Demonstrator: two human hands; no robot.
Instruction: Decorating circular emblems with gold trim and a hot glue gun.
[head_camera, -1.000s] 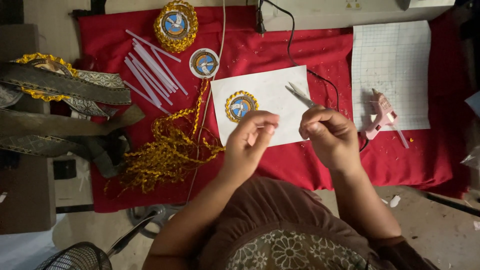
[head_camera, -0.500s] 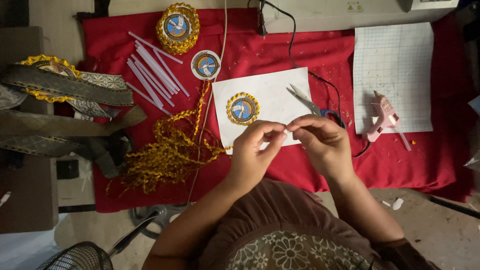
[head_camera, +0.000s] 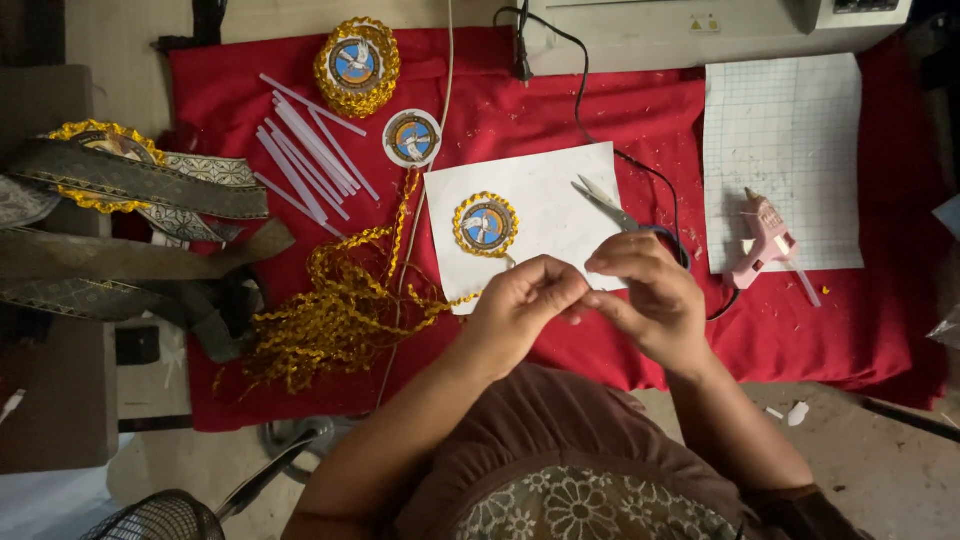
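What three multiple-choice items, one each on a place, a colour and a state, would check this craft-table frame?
1. Where does the pink glue gun lie?
A. on the gridded sheet at the right
B. on the pile of gold trim
C. on the floor

2. What colour is the cloth over the table?
A. green
B. red
C. white

3. How are the left hand and right hand placed?
A. far apart at the table's ends
B. flat on the cloth
C. brought together, fingers pinched near the white paper

Answers:
1 A, the gun rests on the sheet's lower edge.
2 B, red shows all round the badges and sticks.
3 C, the fingertips meet at the paper's lower edge; what they pinch is too small to tell.
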